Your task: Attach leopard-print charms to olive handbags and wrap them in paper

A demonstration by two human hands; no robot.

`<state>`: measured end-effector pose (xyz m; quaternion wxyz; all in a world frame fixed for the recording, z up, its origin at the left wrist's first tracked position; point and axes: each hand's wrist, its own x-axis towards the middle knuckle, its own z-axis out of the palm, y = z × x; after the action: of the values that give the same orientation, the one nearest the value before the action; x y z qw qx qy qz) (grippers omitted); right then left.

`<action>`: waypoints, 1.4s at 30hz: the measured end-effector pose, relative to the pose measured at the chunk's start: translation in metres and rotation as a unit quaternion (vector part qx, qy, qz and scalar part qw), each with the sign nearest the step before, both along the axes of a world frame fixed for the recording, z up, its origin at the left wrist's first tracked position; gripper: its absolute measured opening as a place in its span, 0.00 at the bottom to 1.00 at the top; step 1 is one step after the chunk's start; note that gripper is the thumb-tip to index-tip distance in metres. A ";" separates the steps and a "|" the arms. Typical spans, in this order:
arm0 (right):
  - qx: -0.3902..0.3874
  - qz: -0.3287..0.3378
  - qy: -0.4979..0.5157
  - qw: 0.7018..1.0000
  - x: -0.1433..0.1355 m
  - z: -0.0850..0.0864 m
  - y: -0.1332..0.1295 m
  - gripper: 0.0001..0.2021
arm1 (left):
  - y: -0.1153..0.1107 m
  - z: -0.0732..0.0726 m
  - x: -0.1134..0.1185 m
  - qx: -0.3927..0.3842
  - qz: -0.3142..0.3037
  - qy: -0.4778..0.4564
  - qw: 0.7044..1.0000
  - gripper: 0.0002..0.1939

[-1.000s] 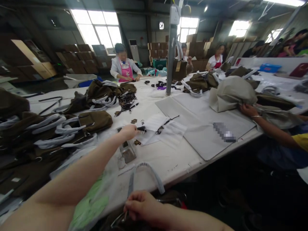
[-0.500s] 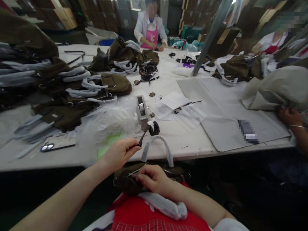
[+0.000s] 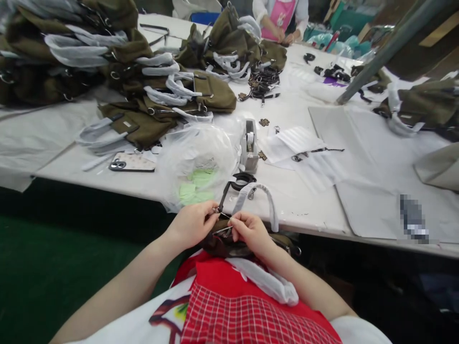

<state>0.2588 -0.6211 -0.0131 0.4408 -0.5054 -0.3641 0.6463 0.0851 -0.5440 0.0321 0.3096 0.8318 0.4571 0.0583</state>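
Note:
An olive-brown handbag (image 3: 229, 247) rests at my lap against the table edge, its metal zipper partly showing. One handle in pale wrapping (image 3: 267, 193) arches up over the table; another wrapped handle (image 3: 265, 281) lies across my red apron. My left hand (image 3: 195, 223) is closed on the end of a dark strap (image 3: 224, 197), near its metal fitting. Beside it, my right hand (image 3: 251, 231) pinches close above the zipper; a thin pale line runs between my fingertips, too fine to name. The rest of the strap is coiled on the table.
A tape dispenser (image 3: 250, 148) stands beyond a clear plastic bag (image 3: 172, 167) with green pieces inside. A phone (image 3: 132, 162) lies to the left, below piled olive bags (image 3: 215, 93). Papers (image 3: 294, 143) and a metal pole (image 3: 376, 55) are to the right. A co-worker's hands (image 3: 287, 38) work opposite.
My left hand, with the strap, has come down beside my right hand at the bag's zipper. The strap's coil now lies lower on the table. The view has swung left and down.

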 end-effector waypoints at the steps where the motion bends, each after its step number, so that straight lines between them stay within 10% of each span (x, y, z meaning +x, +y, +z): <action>1: 0.002 -0.002 -0.007 1.000 -0.001 0.001 0.001 0.15 | 0.000 0.000 0.000 0.006 -0.003 0.009 1.000 0.12; 11: -0.003 -0.002 -0.064 0.998 -0.012 -0.002 0.016 0.11 | -0.010 -0.001 0.003 0.089 -0.078 0.047 0.992 0.12; 19: 0.038 -0.092 -0.015 0.995 -0.001 0.001 0.007 0.10 | -0.002 -0.005 -0.001 0.175 0.039 -0.094 0.979 0.15; 30: -0.007 -0.115 0.123 0.986 0.003 0.004 0.011 0.17 | 0.008 -0.001 0.012 -0.094 0.080 -0.198 0.972 0.14; 42: 0.026 -0.149 0.012 0.988 0.010 0.001 0.006 0.15 | 0.005 0.010 0.022 -0.085 -0.005 -0.202 0.976 0.13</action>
<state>0.2685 -0.6155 -0.0126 0.5495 -0.5344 -0.2964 0.5697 0.1073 -0.5394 0.0422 0.4652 0.7759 0.3844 0.1841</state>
